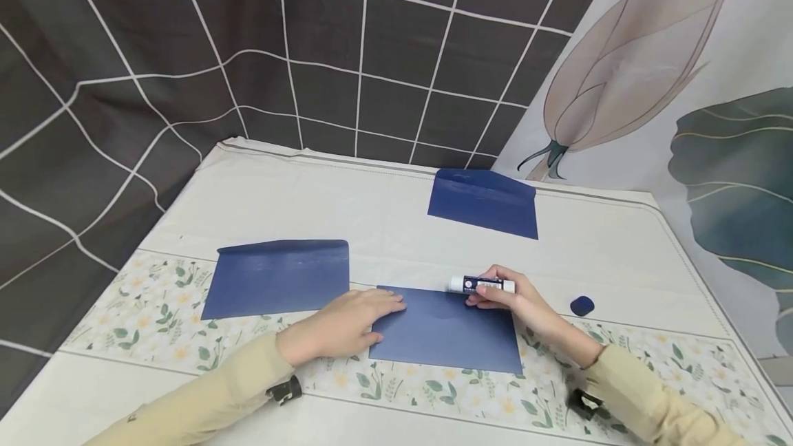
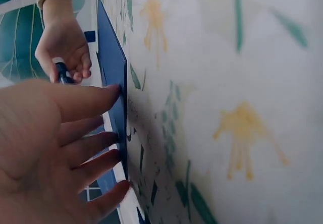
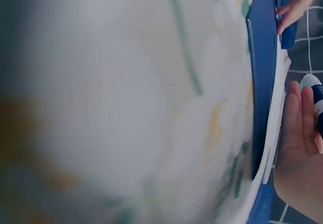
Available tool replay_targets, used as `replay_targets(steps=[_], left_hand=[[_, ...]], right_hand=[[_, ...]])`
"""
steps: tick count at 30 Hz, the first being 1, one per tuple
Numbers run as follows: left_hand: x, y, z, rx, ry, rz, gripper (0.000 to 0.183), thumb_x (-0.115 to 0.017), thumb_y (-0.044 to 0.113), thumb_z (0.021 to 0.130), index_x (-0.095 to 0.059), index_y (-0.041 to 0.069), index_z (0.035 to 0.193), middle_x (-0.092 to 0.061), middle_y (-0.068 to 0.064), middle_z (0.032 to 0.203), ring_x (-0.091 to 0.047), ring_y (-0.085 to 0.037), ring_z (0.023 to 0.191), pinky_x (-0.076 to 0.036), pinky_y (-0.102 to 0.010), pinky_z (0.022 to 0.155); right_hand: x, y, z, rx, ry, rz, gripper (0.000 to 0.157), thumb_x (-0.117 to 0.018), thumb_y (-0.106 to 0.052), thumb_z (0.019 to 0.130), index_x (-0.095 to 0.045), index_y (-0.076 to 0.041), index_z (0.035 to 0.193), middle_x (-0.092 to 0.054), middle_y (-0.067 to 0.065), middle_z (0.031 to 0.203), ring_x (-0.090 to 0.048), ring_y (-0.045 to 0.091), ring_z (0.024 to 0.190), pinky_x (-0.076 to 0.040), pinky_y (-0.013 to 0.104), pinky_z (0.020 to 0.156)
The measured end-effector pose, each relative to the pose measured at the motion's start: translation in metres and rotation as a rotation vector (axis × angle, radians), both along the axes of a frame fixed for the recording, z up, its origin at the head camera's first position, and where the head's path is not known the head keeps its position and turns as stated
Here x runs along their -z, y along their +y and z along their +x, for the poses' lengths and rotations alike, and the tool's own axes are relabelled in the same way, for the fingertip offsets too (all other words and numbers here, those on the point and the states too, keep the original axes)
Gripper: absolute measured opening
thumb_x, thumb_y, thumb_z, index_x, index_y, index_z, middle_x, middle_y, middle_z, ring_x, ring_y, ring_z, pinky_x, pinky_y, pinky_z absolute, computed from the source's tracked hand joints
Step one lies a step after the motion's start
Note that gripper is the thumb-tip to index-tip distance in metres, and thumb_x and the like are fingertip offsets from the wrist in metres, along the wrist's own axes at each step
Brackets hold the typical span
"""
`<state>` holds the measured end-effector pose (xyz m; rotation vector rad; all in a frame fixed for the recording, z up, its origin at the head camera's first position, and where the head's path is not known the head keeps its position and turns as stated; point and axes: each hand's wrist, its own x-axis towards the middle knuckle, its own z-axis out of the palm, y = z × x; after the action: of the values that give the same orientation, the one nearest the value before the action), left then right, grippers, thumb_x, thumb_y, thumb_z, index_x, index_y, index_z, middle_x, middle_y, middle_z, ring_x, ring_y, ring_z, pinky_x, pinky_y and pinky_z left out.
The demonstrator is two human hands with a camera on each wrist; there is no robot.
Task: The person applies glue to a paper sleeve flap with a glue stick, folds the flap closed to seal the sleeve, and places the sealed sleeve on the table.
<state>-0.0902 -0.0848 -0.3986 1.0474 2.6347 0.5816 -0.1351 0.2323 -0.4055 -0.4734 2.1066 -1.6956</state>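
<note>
R hand (image 1: 519, 300): thumb & fingers pinch a glue stick (image 1: 480, 285), white at both ends w/ navy label mid-tube. Stick's roughly level, one end toward 9 o'clock, by the far edge of the front env (image 1: 442, 339), approx its 1–2 o'clock; can't tell if it touches paper. L hand (image 1: 350, 322): fingers straight-ish & a bit apart per L wrist cam, tips at same env's 9 o'clock edge, thumb tip nearest 8.

Front env is navy, lying flat, betw. the two hands. Clock dirs from its centre, head view: 2nd env (image 1: 272, 288) approx 10, just beyond L hand; 3rd env (image 1: 486, 205) betw. 12 & 1, well apart, near table's far edge; dark blue cap (image 1: 582, 306) approx 3, apart from R hand.

Farther out: L strap (image 1: 285, 389), black, & L sleeve (image 1: 186, 394), pale yellow, approx 8; R strap (image 1: 584, 405) & R sleeve (image 1: 650, 394), same colours, approx 4. Table (image 1: 619, 246) has cream cover, floral strip (image 1: 675, 356) running 9 to 3 under front env. Dark curtain (image 1: 396, 40) w/ white grid, 10–12; leaf-print cloth (image 1: 632, 67), 1–2.
</note>
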Motion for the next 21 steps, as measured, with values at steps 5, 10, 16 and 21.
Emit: replay_targets(steps=[5,10,16,21], left_hand=[[-0.009,-0.007,-0.007,-0.093,0.078,0.102,0.047,-0.071,0.011,0.084,-0.060,0.015,0.130,-0.063,-0.001,0.129,-0.059,-0.021,0.120,-0.043,-0.045,0.106],[-0.030,-0.055,-0.027,-0.300,0.239,0.130,0.050,-0.075,0.007,0.078,-0.062,0.013,0.126,-0.064,-0.008,0.126,-0.059,-0.027,0.115,-0.044,-0.048,0.103],[-0.044,-0.148,-0.051,-0.473,0.202,-0.017,0.056,-0.073,0.010,0.081,-0.054,0.001,0.133,-0.054,-0.024,0.135,-0.049,-0.046,0.123,-0.037,-0.062,0.101],[-0.039,-0.209,-0.059,-0.480,0.014,-0.048,0.040,-0.066,0.008,0.087,-0.060,-0.008,0.123,-0.061,-0.029,0.122,-0.060,-0.046,0.107,-0.050,-0.055,0.086]], right_hand=[[-0.001,-0.008,0.000,-0.040,0.125,0.079,0.018,-0.060,-0.008,0.093,-0.056,0.006,0.103,-0.069,0.019,0.102,-0.070,0.010,0.091,-0.057,0.024,0.079],[0.000,-0.013,0.002,-0.047,0.252,0.272,0.011,-0.066,-0.018,0.090,-0.062,-0.012,0.098,-0.072,0.005,0.101,-0.064,0.009,0.090,-0.049,0.022,0.080],[0.001,-0.013,0.005,-0.050,0.266,0.348,0.009,-0.066,-0.023,0.090,-0.063,-0.018,0.096,-0.067,0.001,0.104,-0.059,0.012,0.096,-0.046,0.029,0.086],[0.002,-0.011,0.005,-0.064,0.253,0.334,0.008,-0.064,-0.022,0.091,-0.063,-0.015,0.095,-0.066,0.002,0.103,-0.056,0.014,0.098,-0.044,0.038,0.087]])
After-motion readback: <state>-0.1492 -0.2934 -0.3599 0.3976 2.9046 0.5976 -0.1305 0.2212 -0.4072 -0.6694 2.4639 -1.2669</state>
